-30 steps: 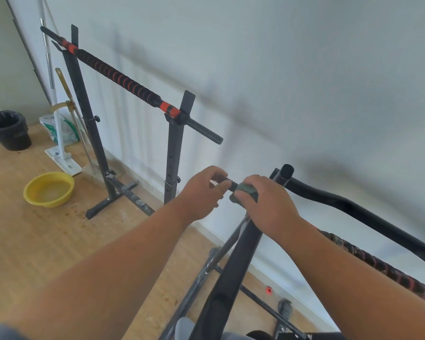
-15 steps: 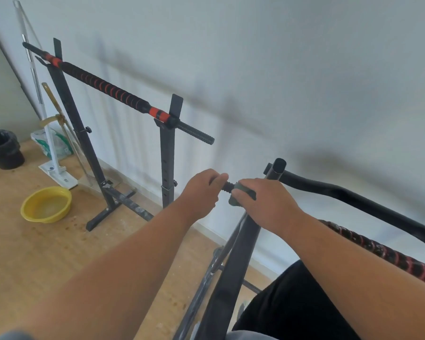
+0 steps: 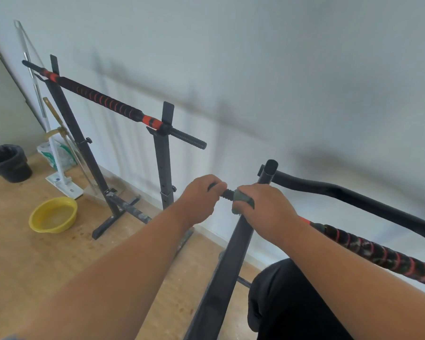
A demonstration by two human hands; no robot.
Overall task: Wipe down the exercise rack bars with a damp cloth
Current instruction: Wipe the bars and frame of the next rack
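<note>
A black and red wrapped bar (image 3: 368, 249) runs from the lower right up to my hands. My left hand (image 3: 199, 200) grips its threaded black end (image 3: 227, 192). My right hand (image 3: 268, 212) holds a dark green cloth (image 3: 243, 198) wrapped round the bar just right of that end. The bar lies across a black rack upright (image 3: 236, 253) with an open tube top (image 3: 270, 168). A curved black handle bar (image 3: 353, 200) extends to the right behind my right hand.
A second rack (image 3: 163, 158) by the white wall carries another black and red bar (image 3: 103, 99). A yellow basin (image 3: 53, 214), a black bin (image 3: 8, 163), a white mop (image 3: 59, 177) and a bag stand on the wooden floor at left.
The view has shifted slightly; both hands stay on the bar end, the right hand with the cloth barely moved along it.
</note>
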